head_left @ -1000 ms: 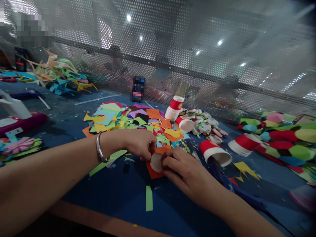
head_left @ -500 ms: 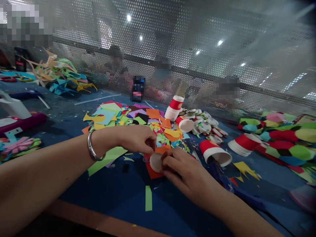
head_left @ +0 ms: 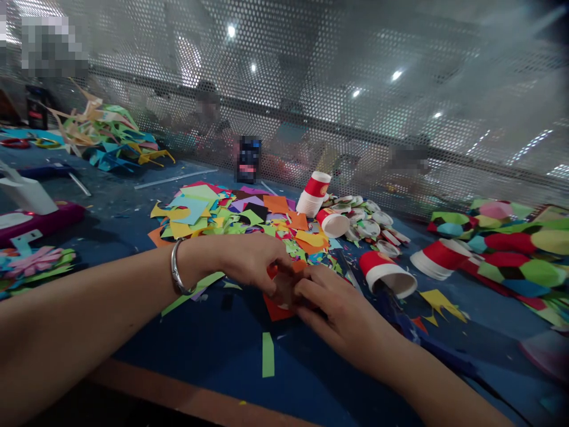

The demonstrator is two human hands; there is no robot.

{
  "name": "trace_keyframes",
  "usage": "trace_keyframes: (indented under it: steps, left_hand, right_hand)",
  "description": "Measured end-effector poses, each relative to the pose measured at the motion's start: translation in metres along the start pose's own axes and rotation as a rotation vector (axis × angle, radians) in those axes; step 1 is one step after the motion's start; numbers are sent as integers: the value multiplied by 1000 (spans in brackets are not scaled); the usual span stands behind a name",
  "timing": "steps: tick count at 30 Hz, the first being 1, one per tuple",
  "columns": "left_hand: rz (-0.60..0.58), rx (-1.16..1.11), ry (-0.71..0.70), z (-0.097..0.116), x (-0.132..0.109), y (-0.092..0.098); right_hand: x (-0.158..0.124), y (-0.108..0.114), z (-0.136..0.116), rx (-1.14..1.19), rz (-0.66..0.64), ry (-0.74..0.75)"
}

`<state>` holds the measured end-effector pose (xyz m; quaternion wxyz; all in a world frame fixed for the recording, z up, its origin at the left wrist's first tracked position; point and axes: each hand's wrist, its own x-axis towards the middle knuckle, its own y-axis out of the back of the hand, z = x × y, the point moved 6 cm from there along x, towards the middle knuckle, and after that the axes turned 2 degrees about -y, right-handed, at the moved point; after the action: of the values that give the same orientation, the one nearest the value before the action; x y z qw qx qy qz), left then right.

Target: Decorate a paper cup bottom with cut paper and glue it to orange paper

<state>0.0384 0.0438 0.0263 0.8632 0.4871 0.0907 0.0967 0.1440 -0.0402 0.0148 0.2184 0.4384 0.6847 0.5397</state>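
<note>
A small round whitish disc [head_left: 284,288] lies over an orange paper piece [head_left: 276,311] on the blue table, mostly covered by fingers. My left hand [head_left: 260,261], with a silver bangle at the wrist, has its fingers closed on the disc's upper left side. From the right, my right hand [head_left: 326,299] pinches the disc's right edge with curled fingers. Behind both hands spreads a heap of coloured paper scraps [head_left: 191,207]. Nearer the front edge lies a light green strip [head_left: 268,354].
Red and white paper cups [head_left: 386,274] lie to the right, one over the tip of a blue tool [head_left: 413,332] with a cord. A phone [head_left: 249,160] stands against the perforated screen. At the left is a purple device [head_left: 57,219].
My left hand has moved right and slightly down onto the disc, which is now more covered. My right hand has stayed nearly in place.
</note>
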Motion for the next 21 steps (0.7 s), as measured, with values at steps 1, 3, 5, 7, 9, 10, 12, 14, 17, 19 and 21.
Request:
trace_keyframes:
  steps: [1,3,5,7,9,10,12,14,17,19,21]
  left_hand:
    - [-6,2,-8,1,0,0]
    - [-15,18,-19,2,-1,0]
    - [-7,57,-15,3,-3,0]
    - [9,116,6,5,-4,1]
    - [23,173,33,6,-5,1]
    - [27,195,47,7,-6,0]
    - [31,223,73,8,-7,-1]
    - [28,225,93,10,-8,-2]
    - [24,178,95,10,-10,-1]
    - [26,142,111,7,-12,2]
    - [44,153,154,1,-14,7]
  right_hand:
    - [-1,0,0,2,-1,-3]
    - [-2,1,0,12,-5,1]
    - [-3,3,1,22,-1,-2]
    - [-4,7,4,40,19,-12]
    - [-4,12,9,65,61,-27]
    - [-4,15,11,71,88,-39]
    - [-4,21,18,61,144,-72]
    - [-3,24,25,37,174,-121]
    - [-4,25,37,23,168,-220]
    - [-4,24,42,21,160,-276]
    - [-5,23,44,22,155,-310]
